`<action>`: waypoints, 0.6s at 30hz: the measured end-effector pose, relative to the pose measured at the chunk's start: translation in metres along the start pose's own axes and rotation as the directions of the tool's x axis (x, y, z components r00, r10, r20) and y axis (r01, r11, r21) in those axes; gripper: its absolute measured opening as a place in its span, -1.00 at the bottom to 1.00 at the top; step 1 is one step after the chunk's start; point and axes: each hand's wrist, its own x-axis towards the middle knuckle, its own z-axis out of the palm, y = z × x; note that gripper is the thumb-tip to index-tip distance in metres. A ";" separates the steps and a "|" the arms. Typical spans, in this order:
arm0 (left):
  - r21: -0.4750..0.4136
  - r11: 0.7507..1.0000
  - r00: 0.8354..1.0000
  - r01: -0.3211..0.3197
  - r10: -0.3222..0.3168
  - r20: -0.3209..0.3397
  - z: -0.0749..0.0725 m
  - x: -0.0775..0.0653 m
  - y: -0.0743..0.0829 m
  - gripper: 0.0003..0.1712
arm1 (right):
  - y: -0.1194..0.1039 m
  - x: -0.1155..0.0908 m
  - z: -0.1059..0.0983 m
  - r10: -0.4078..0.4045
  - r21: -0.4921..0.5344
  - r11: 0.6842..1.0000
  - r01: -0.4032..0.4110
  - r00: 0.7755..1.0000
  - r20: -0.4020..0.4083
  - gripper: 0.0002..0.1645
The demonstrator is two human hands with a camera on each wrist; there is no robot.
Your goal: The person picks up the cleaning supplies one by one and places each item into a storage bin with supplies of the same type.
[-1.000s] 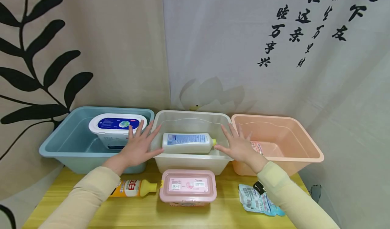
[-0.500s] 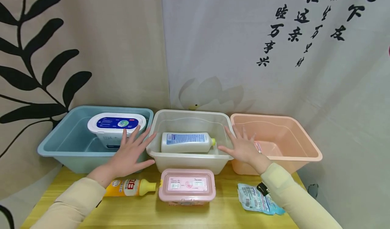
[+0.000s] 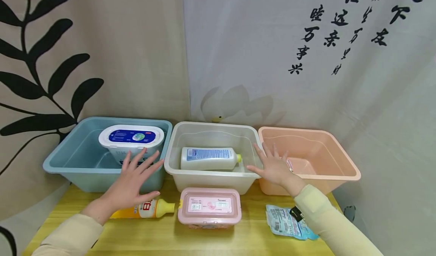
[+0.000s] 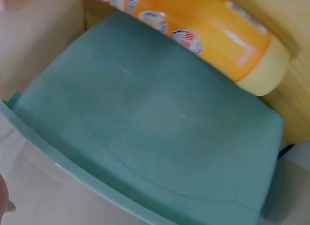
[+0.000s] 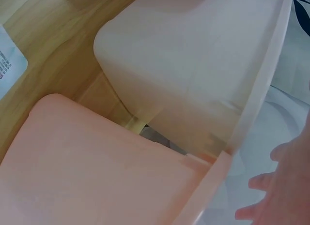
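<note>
My left hand (image 3: 131,184), fingers spread and holding nothing, is over the front of the blue bin (image 3: 73,170), overlapping an orange bottle with a yellow cap (image 3: 165,208) in the head view. Inside that bin stands a white lidded tub with a blue label (image 3: 131,136). My right hand (image 3: 275,169), also spread and holding nothing, lies across the adjoining rims of the white bin (image 3: 211,175) and the peach bin (image 3: 327,178) in the head view. A white bottle with a yellow cap (image 3: 207,159) lies on its side in the white bin. Behind my right fingers, a small red-and-white printed item is mostly hidden.
On the wooden table (image 3: 160,244), a pink lidded box (image 3: 209,207) sits before the white bin. A light-blue pouch (image 3: 287,222) lies to the right, partly under my right forearm in view. A printed curtain (image 3: 231,51) hangs behind the bins.
My left hand has drawn back leftward and toward me, from the white bin's left rim to over the orange bottle. My right hand has shifted slightly right. The containers and goods stay put.
</note>
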 end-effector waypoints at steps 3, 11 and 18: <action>-0.001 1.000 1.000 -0.007 0.007 0.000 0.000 -0.008 -0.001 -0.12 | 0.001 -0.002 0.002 -0.007 0.003 1.000 0.007 1.000 -0.004 0.01; 0.009 0.999 0.999 0.040 -0.040 -0.003 -0.001 -0.035 -0.006 -0.12 | 0.004 -0.006 0.008 -0.003 0.015 1.000 0.003 1.000 0.014 0.02; 0.046 0.998 0.999 0.043 -0.043 0.007 -0.004 -0.061 -0.014 -0.17 | 0.008 -0.007 0.018 0.005 0.041 0.999 -0.006 0.999 0.048 0.03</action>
